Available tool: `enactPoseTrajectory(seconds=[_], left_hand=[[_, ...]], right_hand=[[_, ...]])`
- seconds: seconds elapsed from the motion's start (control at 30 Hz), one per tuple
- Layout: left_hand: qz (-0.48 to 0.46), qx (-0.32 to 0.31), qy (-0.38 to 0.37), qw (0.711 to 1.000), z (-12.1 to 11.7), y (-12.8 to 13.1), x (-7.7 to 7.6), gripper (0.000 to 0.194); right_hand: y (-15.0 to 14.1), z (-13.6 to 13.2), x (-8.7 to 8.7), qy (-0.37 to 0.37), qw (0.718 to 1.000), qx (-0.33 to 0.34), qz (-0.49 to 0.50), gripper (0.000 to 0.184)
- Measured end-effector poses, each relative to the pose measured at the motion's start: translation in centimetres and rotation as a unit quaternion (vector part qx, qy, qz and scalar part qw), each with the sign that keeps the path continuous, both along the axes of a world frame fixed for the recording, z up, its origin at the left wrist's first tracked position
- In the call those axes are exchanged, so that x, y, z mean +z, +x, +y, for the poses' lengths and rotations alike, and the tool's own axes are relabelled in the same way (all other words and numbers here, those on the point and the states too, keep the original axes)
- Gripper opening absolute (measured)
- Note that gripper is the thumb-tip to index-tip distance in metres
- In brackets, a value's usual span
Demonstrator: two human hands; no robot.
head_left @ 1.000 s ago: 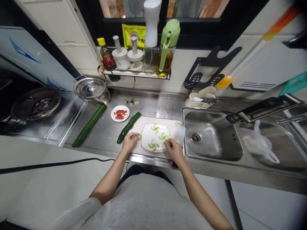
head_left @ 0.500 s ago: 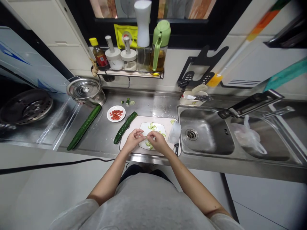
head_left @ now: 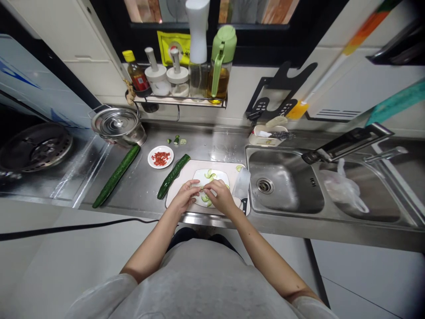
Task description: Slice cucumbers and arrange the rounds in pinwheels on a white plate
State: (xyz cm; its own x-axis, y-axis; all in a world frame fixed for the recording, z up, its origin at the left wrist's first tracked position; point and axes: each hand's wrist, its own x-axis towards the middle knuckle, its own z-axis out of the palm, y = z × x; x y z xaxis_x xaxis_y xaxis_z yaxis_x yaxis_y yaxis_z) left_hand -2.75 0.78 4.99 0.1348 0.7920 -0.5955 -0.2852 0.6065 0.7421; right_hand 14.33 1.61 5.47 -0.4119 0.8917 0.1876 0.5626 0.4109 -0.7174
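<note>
Both hands meet above a white plate (head_left: 199,174) that lies on a pale cutting board (head_left: 186,175). Between the fingertips is a small piece of cucumber slice (head_left: 201,188), mostly covered by the fingers. My left hand (head_left: 183,196) pinches it from the left, thumb and forefinger together. My right hand (head_left: 219,196) pinches from the other side with bent fingers. Thin green-edged cucumber slices (head_left: 210,174) are arranged on the plate, some hidden under the hands. A cleaver (head_left: 242,182) with a black handle rests on the board at the right.
Left of the board lie a short cucumber (head_left: 173,176), a long cucumber (head_left: 116,176) and a saucer of chopped red pieces (head_left: 160,157). Cucumber ends (head_left: 176,140) sit behind. A lidded steel pot (head_left: 118,125) stands back left; the double sink (head_left: 285,186) is on the right.
My left fingers have opened out a little and shifted slightly, while my right hand has turned slightly. Both hands stay together over the plate. The things on the counter have not moved.
</note>
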Motion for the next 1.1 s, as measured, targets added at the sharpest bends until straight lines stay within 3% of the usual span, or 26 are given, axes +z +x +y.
enactPoseTrajectory(seconds=[0.33, 0.67, 0.83, 1.1], left_hand=[[0.096, -0.016, 0.120, 0.988, 0.9, -0.5, -1.0, 0.052], [0.221, -0.091, 0.201, 0.950, 3.2, -2.0, -5.8, 0.039], [0.363, -0.129, 0.214, 0.898, 3.9, -2.0, -7.0, 0.037], [0.506, -0.212, 0.290, 0.784, 4.5, -1.7, -6.3, 0.032]], right_hand=[[-0.8, 0.4, -1.9, -0.058, 0.997, -0.041, 0.012, 0.015], [-2.2, 3.2, -5.1, -0.182, 0.979, -0.018, -0.093, 0.016], [-2.8, 4.1, -5.8, -0.196, 0.969, -0.022, -0.149, 0.017], [-3.3, 4.2, -6.6, -0.161, 0.958, -0.035, -0.236, 0.015]])
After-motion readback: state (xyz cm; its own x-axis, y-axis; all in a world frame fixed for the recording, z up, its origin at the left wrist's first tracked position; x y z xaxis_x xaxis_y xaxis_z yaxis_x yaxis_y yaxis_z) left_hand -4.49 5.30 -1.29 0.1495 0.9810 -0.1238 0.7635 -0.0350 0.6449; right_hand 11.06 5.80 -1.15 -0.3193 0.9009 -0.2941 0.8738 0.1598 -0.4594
